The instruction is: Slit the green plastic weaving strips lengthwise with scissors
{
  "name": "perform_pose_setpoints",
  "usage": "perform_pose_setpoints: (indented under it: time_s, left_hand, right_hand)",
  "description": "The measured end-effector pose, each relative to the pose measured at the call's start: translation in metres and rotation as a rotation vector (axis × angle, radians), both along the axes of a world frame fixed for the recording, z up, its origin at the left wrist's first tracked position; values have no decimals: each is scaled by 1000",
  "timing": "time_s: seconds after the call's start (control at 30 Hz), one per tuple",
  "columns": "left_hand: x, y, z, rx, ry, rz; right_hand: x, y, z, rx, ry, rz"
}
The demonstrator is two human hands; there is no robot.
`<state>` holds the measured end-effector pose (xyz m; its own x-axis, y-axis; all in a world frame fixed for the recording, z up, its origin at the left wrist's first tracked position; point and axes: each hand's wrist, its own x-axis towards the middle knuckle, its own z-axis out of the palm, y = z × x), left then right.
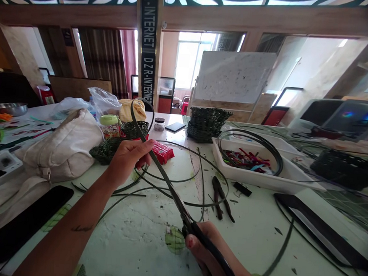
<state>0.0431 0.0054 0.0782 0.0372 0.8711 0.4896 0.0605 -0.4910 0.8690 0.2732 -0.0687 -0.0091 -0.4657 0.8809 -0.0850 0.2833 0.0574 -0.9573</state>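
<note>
- Right hand (209, 251): closed, gripping black scissors (194, 231) above the table (126, 247)
- Left hand (127, 161): closed, gripping a green strip (165, 181) running toward the scissors
- White tray (250, 178): sitting beyond, holding coloured scraps

Canvas bag (60, 146) beside left hand (127, 161), white tray (263, 179) right, table (126, 243) between

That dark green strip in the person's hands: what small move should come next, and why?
Probably a snip: close the black-handled scissors on the dark green strip. The left hand holds it drawn straight toward the blades, the right hand grips the handles, and thin green strands lie on the table.
</note>
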Motion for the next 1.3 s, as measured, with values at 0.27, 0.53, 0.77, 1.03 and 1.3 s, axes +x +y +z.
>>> perform_pose_setpoints:
  time_s: [0.27, 0.53, 0.77, 1.03, 1.3]
  left_hand:
    - [16, 2, -11, -38, 7, 0]
    - [30, -10, -11, -14, 49, 47]
    - [31, -11, -11, -20, 34, 34]
    - [33, -12, -9, -31, 92, 60]
    - [30, -8, -9, -51, 139, 87]
  right_hand:
    - [7, 6, 5, 107, -108, -14]
    - [11, 6, 9, 245, -178, 24]
    - [12, 3, 12, 270, -217, 20]
    - [6, 5, 1, 220, -187, -41]
    - [4, 8, -9, 140, -83, -31]
